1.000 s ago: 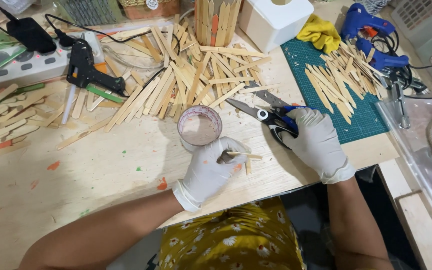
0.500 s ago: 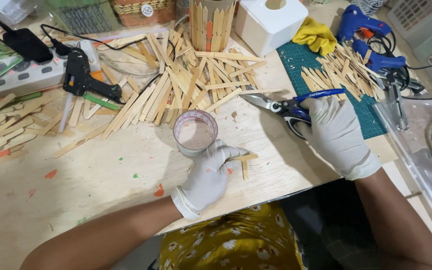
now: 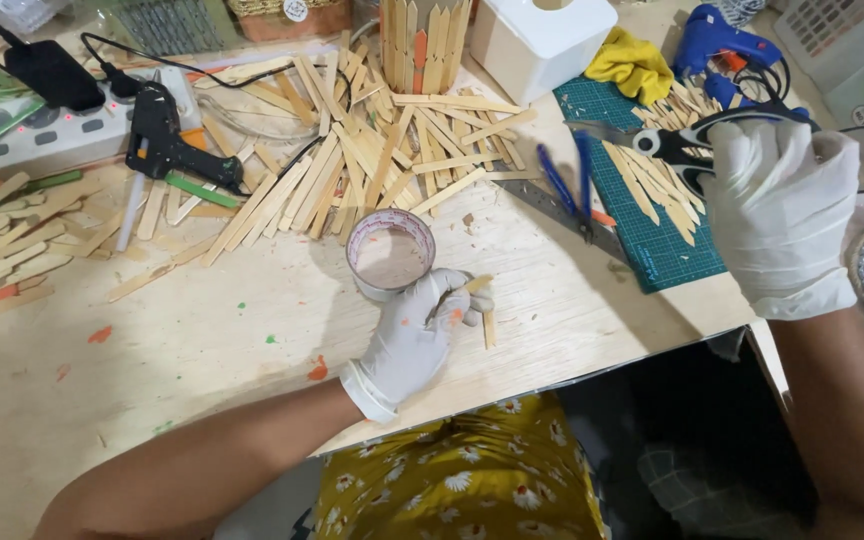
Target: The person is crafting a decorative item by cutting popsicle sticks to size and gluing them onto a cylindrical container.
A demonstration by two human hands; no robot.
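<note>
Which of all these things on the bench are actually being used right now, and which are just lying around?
In use:
left gloved hand holding a short wooden stick
right gloved hand holding black-handled scissors

Lying about:
black glue gun
blue glue gun
yellow cloth
white box
round tape roll

White gloves on left hand (image 3: pixel 414 338) and right hand (image 3: pixel 780 212); yellow floral dress.

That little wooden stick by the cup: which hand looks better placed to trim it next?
Probably the right. The right hand already holds the scissors, raised over the green cutting mat. The left hand pinches the small stick beside the cup, so it seems suited to steadying.
</note>
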